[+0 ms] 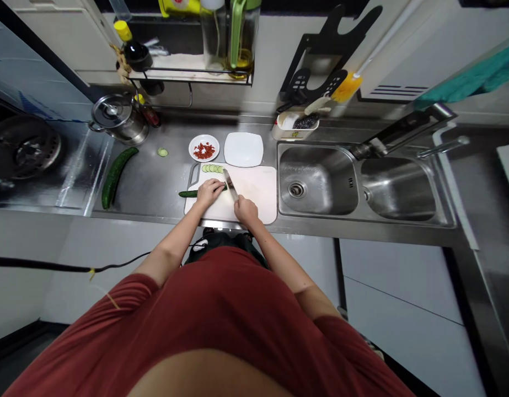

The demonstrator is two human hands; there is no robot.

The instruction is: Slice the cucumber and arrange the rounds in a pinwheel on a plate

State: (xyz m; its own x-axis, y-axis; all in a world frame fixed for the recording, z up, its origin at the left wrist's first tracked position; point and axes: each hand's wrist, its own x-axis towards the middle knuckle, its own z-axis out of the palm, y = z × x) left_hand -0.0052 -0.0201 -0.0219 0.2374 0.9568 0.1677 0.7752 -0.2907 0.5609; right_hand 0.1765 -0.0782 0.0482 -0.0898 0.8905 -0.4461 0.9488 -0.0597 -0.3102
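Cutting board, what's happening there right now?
The person's left hand holds a cucumber down on the white cutting board, while the right hand grips a knife with its blade beside the cucumber's end. A row of cut slices lies along the board's far edge. Just beyond the board are a plate of chopped red pieces and a bare white plate. A whole cucumber lies off to the left on the counter.

Hidden: middle of cucumber (188, 194) under left hand (210, 193), handle of knife (230, 185) in right hand (246, 211)
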